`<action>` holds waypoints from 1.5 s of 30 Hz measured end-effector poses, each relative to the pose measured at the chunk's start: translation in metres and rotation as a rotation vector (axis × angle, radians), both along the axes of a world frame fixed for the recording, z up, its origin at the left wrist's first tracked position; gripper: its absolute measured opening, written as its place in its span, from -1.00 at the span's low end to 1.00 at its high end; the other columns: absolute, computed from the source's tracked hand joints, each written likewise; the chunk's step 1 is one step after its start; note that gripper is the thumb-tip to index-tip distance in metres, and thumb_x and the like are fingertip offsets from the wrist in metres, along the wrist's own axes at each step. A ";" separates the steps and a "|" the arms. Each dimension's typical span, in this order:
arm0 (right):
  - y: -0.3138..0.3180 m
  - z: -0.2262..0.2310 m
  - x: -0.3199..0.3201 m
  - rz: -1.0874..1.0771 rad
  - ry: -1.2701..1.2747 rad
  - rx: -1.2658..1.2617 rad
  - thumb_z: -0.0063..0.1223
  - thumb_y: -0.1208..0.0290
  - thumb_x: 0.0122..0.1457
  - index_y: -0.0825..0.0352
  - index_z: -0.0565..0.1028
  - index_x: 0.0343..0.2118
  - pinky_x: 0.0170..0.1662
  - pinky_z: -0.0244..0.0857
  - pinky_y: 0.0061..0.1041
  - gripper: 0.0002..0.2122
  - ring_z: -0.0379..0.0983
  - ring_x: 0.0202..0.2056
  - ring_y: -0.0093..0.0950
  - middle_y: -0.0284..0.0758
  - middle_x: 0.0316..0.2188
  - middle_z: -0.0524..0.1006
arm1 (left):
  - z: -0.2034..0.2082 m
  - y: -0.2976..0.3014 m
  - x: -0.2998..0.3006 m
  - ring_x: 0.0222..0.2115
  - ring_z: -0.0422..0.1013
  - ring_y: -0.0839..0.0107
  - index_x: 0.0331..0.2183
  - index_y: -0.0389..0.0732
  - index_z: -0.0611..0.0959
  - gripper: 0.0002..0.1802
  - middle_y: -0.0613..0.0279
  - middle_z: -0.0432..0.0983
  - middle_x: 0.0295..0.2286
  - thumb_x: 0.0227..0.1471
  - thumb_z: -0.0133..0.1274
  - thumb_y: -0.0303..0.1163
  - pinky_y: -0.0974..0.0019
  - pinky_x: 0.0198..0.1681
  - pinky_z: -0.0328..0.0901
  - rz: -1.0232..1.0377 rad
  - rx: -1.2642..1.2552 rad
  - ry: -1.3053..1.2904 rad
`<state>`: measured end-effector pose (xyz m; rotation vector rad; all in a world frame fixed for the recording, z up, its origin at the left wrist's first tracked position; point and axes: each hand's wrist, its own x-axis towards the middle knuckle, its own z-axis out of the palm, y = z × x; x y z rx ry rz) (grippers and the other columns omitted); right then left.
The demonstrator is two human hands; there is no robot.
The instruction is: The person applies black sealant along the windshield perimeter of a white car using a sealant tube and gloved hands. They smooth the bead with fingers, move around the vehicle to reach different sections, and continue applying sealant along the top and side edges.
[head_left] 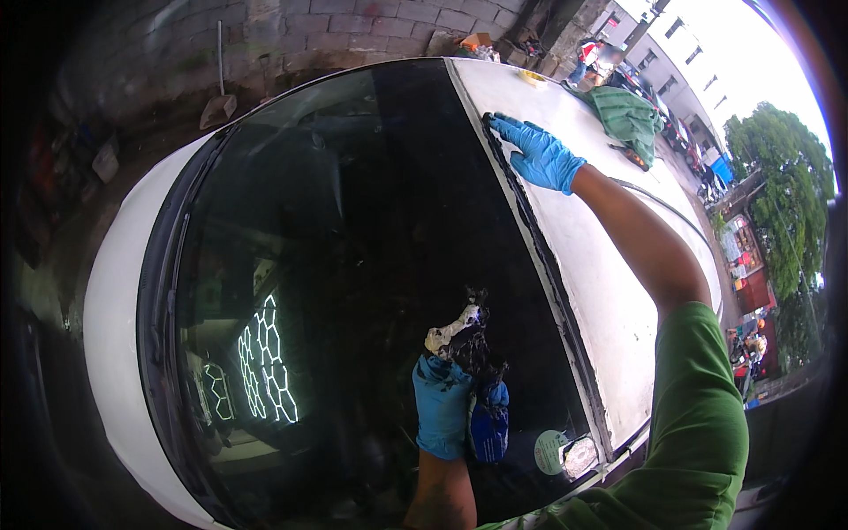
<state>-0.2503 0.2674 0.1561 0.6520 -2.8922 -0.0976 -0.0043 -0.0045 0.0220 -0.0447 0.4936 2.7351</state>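
Observation:
A white car's dark windshield fills the view, with the white roof to its right. My right hand, in a blue glove, lies flat with its fingertips on the black seam between glass and roof. My left hand, also gloved in blue and smeared black, grips a whitish tool caked with black sticky material, held over the lower part of the glass. A dark blue object sits against that hand.
A green cloth, a yellow ring and a small orange-handled tool lie on the roof. A round sticker sits at the glass corner. A shovel leans on the brick wall. Street and trees lie to the right.

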 end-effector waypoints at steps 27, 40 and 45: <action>0.026 -0.024 -0.069 -0.071 -0.308 -0.367 -0.30 0.73 0.12 0.16 0.02 0.31 0.34 -0.09 -0.39 -0.35 0.06 0.28 -0.26 -0.23 0.34 -0.07 | -0.010 0.004 0.001 -0.58 0.43 0.41 -0.19 -0.22 0.53 -0.71 0.22 0.49 -0.52 0.00 0.18 -0.41 0.31 -0.54 0.35 0.037 -0.175 0.007; -0.002 -0.012 -0.047 -0.105 -0.423 -0.401 -0.20 0.55 0.20 0.15 0.00 0.32 0.33 -0.10 -0.37 -0.40 0.08 0.26 -0.23 -0.13 0.28 0.10 | -0.005 -0.001 0.003 -0.50 0.47 0.49 -0.12 -0.29 0.55 -0.65 0.28 0.55 -0.39 -0.03 0.10 -0.60 0.39 -0.41 0.40 0.000 -0.011 0.014; 0.008 -0.018 -0.043 -0.039 -0.318 -0.100 -0.17 0.75 0.07 0.25 -0.01 0.31 0.36 -0.18 -0.43 -0.30 -0.04 0.31 -0.34 -0.16 0.31 0.03 | -0.004 0.000 0.002 -0.49 0.48 0.48 -0.12 -0.29 0.55 -0.65 0.25 0.56 -0.38 -0.03 0.08 -0.62 0.38 -0.42 0.41 0.020 -0.071 -0.023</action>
